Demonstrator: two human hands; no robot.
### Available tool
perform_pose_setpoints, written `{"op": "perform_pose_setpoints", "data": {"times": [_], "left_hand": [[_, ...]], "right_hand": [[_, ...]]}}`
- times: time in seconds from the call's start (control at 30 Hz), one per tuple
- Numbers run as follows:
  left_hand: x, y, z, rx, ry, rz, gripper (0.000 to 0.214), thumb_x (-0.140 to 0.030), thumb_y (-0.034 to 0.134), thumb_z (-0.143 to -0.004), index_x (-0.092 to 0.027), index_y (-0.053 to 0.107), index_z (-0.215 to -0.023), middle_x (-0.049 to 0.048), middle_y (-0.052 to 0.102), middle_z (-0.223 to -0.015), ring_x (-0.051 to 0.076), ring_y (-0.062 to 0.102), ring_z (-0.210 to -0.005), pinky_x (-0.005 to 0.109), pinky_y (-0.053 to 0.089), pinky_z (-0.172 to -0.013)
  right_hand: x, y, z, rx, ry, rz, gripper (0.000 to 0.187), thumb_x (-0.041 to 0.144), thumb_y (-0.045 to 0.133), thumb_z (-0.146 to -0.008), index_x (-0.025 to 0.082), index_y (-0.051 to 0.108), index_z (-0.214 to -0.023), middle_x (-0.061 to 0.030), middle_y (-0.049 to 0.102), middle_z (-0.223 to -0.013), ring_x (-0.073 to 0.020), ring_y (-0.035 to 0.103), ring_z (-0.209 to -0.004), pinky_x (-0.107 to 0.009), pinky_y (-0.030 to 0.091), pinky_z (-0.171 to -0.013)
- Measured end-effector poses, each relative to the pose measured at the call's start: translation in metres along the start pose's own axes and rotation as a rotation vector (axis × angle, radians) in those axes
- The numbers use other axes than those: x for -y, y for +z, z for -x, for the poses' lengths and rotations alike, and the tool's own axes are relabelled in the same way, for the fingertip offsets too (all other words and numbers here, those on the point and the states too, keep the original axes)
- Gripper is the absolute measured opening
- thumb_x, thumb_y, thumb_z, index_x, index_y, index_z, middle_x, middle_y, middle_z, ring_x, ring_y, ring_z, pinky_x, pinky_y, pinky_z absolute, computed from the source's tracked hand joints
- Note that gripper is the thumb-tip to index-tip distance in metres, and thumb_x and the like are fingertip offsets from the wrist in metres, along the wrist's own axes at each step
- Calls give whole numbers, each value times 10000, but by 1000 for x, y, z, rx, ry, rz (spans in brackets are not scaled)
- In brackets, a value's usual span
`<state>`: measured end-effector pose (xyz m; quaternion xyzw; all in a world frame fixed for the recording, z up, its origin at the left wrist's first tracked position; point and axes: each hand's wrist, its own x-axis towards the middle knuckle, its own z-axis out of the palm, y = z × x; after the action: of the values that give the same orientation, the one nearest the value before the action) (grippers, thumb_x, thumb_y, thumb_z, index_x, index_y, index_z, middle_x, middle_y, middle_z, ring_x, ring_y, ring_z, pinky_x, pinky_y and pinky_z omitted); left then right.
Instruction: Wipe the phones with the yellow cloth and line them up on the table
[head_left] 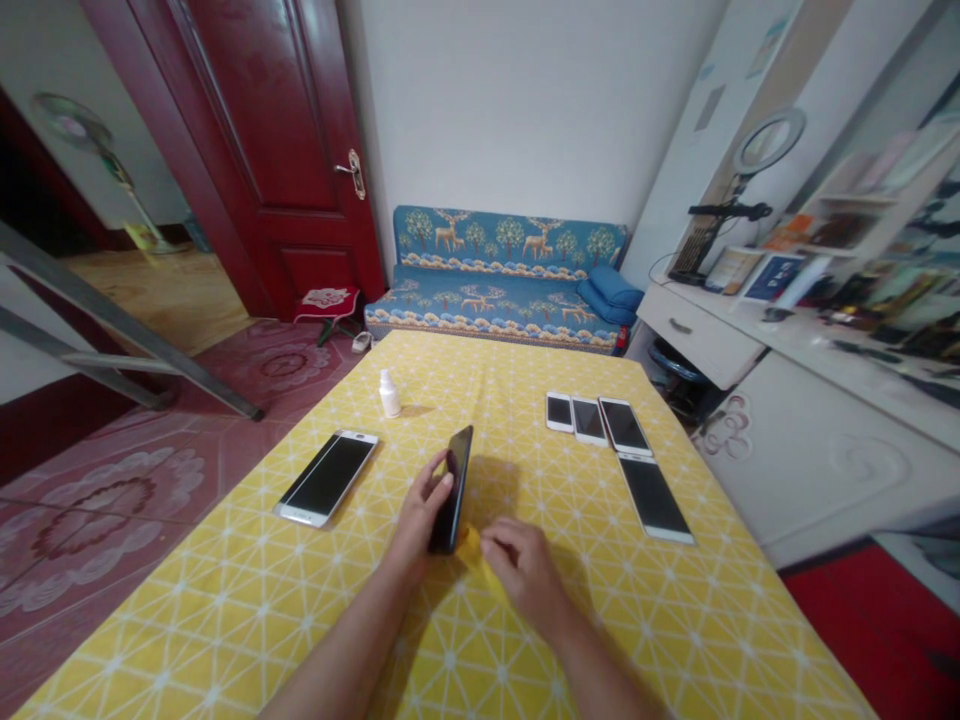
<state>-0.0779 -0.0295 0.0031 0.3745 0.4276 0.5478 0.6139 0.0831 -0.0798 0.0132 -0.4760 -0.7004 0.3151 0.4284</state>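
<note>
My left hand (421,508) is closed around a black smartphone (459,478), which stands tilted on edge above the table, its screen seen at a steep angle. Close to the phone's lower end, my right hand (523,562) pinches a yellow cloth (480,562). The cloth's colour nearly matches the tablecloth, so its outline is hard to follow. Left of my hands lies a large white-framed phone (328,478) with a dark screen. A small white spray bottle (389,394) stands upright beyond it.
Several white-framed phones (589,420) lie together on the right of the yellow patterned tablecloth (247,620). Past the table is a blue sofa (495,285). A white cabinet (817,420) stands on the right, a metal frame (150,350) on the left.
</note>
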Motion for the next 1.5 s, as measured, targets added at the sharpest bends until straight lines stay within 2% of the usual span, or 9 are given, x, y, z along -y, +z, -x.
{"op": "perform_pose_setpoints", "data": {"times": [0.13, 0.23, 0.37, 0.6, 0.73, 0.93, 1.03, 1.13, 1.5], "left_hand": [[11, -1, -1, -115, 228, -245, 571, -370, 622, -807, -255, 471, -1346, 79, 508, -1384, 255, 489, -1246, 381, 392, -1028], [17, 8, 7, 54, 270, -316, 600, -358, 586, -845, -274, 400, -1409, 56, 368, -1504, 251, 333, -1376, 395, 245, -1139], [16, 21, 18, 362, 175, -184, 711, -358, 547, -886, -313, 190, -1499, 60, 350, -1515, 238, 371, -1351, 374, 292, -1114], [17, 17, 15, 258, 79, -203, 688, -399, 568, -873, -270, 267, -1478, 103, 542, -1295, 215, 571, -1068, 348, 456, -912], [21, 18, 13, 309, 77, -193, 659, -395, 606, -849, -255, 352, -1440, 89, 613, -1153, 210, 591, -1016, 343, 457, -904], [25, 15, 9, 286, 75, -224, 583, -408, 621, -836, -218, 473, -1367, 77, 646, -1047, 178, 590, -909, 287, 454, -830], [26, 13, 6, 273, 57, -236, 550, -409, 637, -821, -199, 527, -1318, 74, 654, -1018, 164, 588, -847, 274, 452, -794], [26, 13, 5, 271, 53, -239, 533, -395, 656, -806, -190, 557, -1289, 69, 661, -985, 166, 589, -823, 275, 448, -777], [22, 14, 6, 267, 40, -191, 467, -353, 692, -770, -177, 630, -1198, 50, 683, -888, 159, 592, -740, 274, 445, -733]], "right_hand": [[0, 15, 1, -90, 164, -199, 296, 393, 549, -881, 206, 620, -1099, -40, 673, -894, -162, 628, -767, -264, 478, -687], [-15, 19, -2, -198, 283, -396, 600, 451, 555, -863, 193, 379, -1375, -108, 659, -1129, -218, 656, -970, -333, 521, -808], [-35, 6, -6, -321, 253, -338, 754, 428, 638, -786, 162, 323, -1417, -160, 556, -1330, -269, 578, -1165, -418, 475, -960], [-79, -75, -5, -629, 338, 179, 569, 416, 524, -784, 118, 567, -1267, -164, 586, -1298, -310, 531, -1209, -458, 418, -1008], [-91, -105, 1, -508, 459, 489, 522, 332, 481, -797, 148, 588, -1274, -142, 658, -1142, -303, 621, -1024, -453, 482, -887], [-74, -87, 4, -357, 366, 1001, 510, 467, 571, -802, 140, 668, -1180, -205, 437, -1396, -376, 380, -1286, -534, 319, -1037], [-68, -73, 3, -197, 438, 1053, 670, 550, 528, -817, 163, 510, -1363, -155, 327, -1508, -382, 260, -1375, -584, 218, -1078], [-68, -68, 1, -103, 489, 1100, 632, 472, 396, -909, 157, 364, -1455, -114, 262, -1551, -349, 182, -1422, -559, 176, -1101], [-82, -80, -12, -106, 534, 1175, 581, 424, 268, -956, 180, 301, -1481, -83, 219, -1568, -304, 131, -1445, -550, 138, -1121]]}}
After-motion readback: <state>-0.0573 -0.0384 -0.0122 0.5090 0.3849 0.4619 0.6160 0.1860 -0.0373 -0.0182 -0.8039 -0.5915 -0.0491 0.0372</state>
